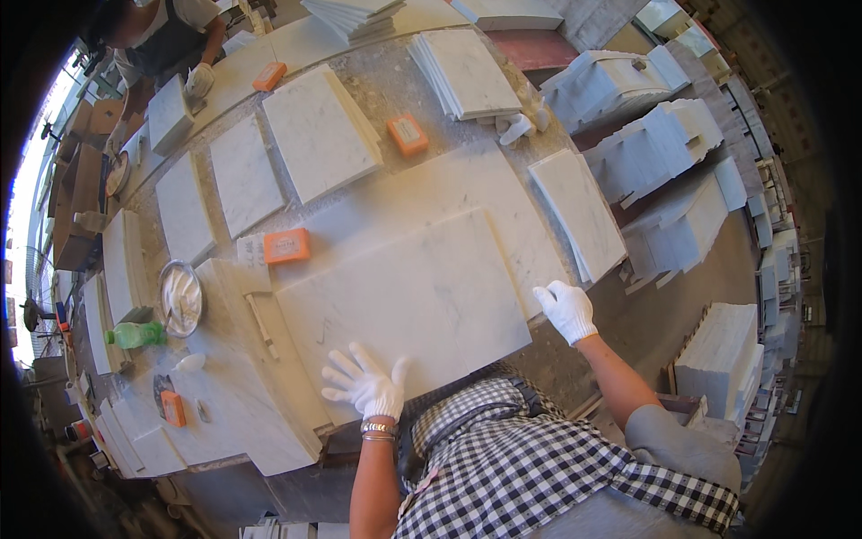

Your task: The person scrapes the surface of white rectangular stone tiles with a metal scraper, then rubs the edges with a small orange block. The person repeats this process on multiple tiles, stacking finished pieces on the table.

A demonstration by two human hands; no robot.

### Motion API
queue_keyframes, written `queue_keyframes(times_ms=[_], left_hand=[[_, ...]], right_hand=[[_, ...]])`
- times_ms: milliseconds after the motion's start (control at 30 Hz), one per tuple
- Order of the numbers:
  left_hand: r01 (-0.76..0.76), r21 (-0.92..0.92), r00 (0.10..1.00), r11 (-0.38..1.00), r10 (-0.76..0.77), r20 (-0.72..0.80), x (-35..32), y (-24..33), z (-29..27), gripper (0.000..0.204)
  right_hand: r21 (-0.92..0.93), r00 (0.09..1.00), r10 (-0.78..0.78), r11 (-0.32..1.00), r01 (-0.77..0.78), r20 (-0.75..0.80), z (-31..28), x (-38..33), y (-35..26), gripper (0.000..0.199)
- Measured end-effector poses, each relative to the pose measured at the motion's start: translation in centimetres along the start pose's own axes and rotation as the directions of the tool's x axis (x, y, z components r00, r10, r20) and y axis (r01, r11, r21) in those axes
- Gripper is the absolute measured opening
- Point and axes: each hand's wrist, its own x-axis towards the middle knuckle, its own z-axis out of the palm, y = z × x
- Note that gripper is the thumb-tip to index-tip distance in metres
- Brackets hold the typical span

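A large, pale marble slab (404, 296) lies flat in front of me, on top of a wider marble slab (489, 184). My left hand (366, 384), in a white glove, rests at the slab's near left edge with its fingers spread. My right hand (567, 312), also gloved, is just beyond the slab's right edge. Its fingers are curled, and their undersides are hidden, so anything in them cannot be made out. An orange block (286, 246) sits at the slab's far left corner, beside a small marked white piece (252, 250).
Stacked marble tiles (323, 135) and another orange block (408, 135) stand farther back. At left are a metal bowl (182, 296) of white paste and a green bottle (135, 335). Cut slab stacks (651, 153) line the right. A co-worker (166, 45) is at the far left.
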Motion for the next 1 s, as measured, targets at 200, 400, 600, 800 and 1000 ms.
queue_keyframes(times_ms=[200,400,600,800,1000], left_hand=[[-0.003,-0.015,1.000,1.000,0.003,0.001,0.0,0.2,-0.3,0.112],[0.002,-0.007,1.000,1.000,-0.001,0.029,0.1,0.1,-0.5,0.112],[-0.044,-0.039,0.997,0.998,0.041,-0.064,-0.4,0.1,-0.2,0.107],[-0.333,-0.431,0.942,0.838,0.312,-0.121,-4.5,-2.7,-1.3,0.074],[0.521,-0.826,0.781,0.214,0.271,0.563,-7.8,-4.1,1.3,0.081]], right_hand=[[0.053,0.984,0.080,0.995,-0.089,0.158,4.4,-4.8,-2.2,0.064],[0.541,0.899,0.159,0.751,-0.378,0.408,2.8,-2.2,-0.5,0.058],[0.753,0.954,-0.123,0.644,-0.133,0.273,5.1,-0.2,-2.0,0.037],[0.712,0.989,-0.090,0.702,-0.018,0.114,2.8,-3.7,-3.8,0.026],[0.856,0.957,-0.212,0.512,-0.064,0.199,4.0,-4.5,-6.5,0.021]])
